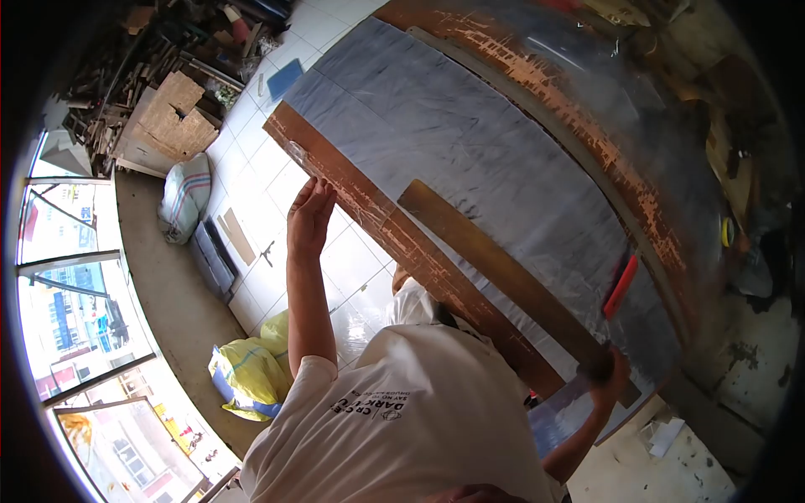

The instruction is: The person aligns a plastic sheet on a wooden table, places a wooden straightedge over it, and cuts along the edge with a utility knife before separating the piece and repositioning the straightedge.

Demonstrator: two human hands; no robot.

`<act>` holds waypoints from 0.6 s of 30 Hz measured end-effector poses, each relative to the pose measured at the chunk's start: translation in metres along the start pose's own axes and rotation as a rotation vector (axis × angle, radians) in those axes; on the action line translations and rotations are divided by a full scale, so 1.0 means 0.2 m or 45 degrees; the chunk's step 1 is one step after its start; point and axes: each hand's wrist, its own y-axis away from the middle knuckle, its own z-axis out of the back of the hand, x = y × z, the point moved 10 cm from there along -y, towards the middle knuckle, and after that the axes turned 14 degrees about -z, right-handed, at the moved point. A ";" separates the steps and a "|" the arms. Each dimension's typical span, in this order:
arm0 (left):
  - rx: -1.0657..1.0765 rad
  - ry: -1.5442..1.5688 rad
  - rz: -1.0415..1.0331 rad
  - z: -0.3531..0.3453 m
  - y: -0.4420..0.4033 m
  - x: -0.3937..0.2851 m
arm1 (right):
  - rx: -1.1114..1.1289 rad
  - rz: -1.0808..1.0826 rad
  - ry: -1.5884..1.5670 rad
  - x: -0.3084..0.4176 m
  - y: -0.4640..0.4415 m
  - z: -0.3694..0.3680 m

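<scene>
My left hand (313, 205) is closed, with its fingertips pinched together at the outer edge of a long reddish-brown strip (436, 260). Just beyond the fingers, crinkled clear film (297, 153) lies on that strip; whether the fingers hold any of it cannot be made out. My right hand (616, 375) is closed around a dark rounded object (596, 362) at the near end of a long brown flat bar (503, 264). This bar lies slanted across the grey marbled sheet (394, 92) on the work table. A red-handled tool (620, 286) rests on the sheet, left of its far edge.
A brown worn strip (537, 80) runs along the table's far side. A yellow tape roll (727, 231) sits at the right. On the left are a yellow sack (251, 369), a white sack (184, 197), and scrap wood (172, 117) on the tiled floor.
</scene>
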 end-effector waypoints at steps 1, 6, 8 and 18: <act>-0.041 -0.012 -0.004 0.03 0.00 0.01 | -0.024 0.001 -0.007 0.00 0.02 0.02; -0.187 -0.091 -0.237 0.43 -0.14 -0.03 | 0.005 -0.092 0.011 -0.02 0.03 0.03; -0.157 -0.139 -0.253 0.63 -0.20 -0.02 | 0.050 -0.107 0.005 -0.03 0.01 0.02; -0.555 -0.378 -0.368 0.71 -0.05 -0.07 | 0.061 -0.027 0.041 0.05 0.00 0.04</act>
